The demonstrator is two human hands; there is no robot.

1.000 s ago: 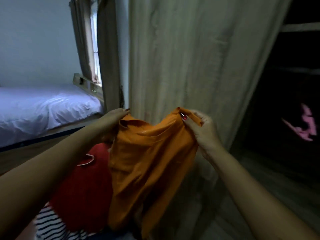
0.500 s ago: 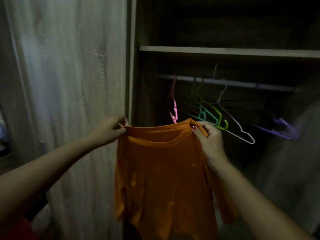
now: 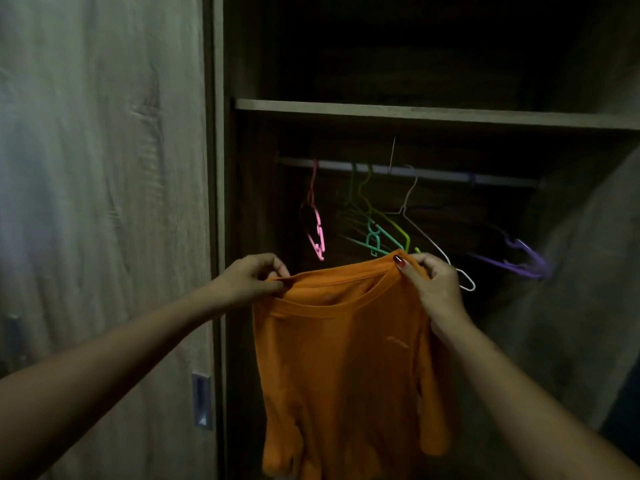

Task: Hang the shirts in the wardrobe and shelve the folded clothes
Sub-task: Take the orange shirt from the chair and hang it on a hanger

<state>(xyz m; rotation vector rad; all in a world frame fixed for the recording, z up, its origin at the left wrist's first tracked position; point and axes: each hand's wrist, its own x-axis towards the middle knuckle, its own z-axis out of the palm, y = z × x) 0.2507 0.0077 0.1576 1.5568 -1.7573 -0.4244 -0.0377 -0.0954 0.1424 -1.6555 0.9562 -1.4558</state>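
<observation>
An orange shirt (image 3: 346, 368) hangs in front of the open wardrobe, held up by its neckline. My left hand (image 3: 251, 280) pinches the left side of the collar. My right hand (image 3: 433, 285) pinches the right side. Behind the shirt a rail (image 3: 433, 173) carries several bare hangers: a pink one (image 3: 317, 233), green ones (image 3: 375, 233), a white wire one (image 3: 436, 247) and a purple one (image 3: 519, 261). The shirt's lower part runs out of the frame.
A wooden shelf (image 3: 415, 112) sits above the rail, dark space over it. The closed wardrobe door (image 3: 104, 202) with a recessed handle (image 3: 202, 400) fills the left. A grey curved panel (image 3: 581, 306) stands at the right.
I turned from the bed side toward the open wardrobe. The orange shirt went from bunched up to stretched out by the collar, hanging straight before the hangers.
</observation>
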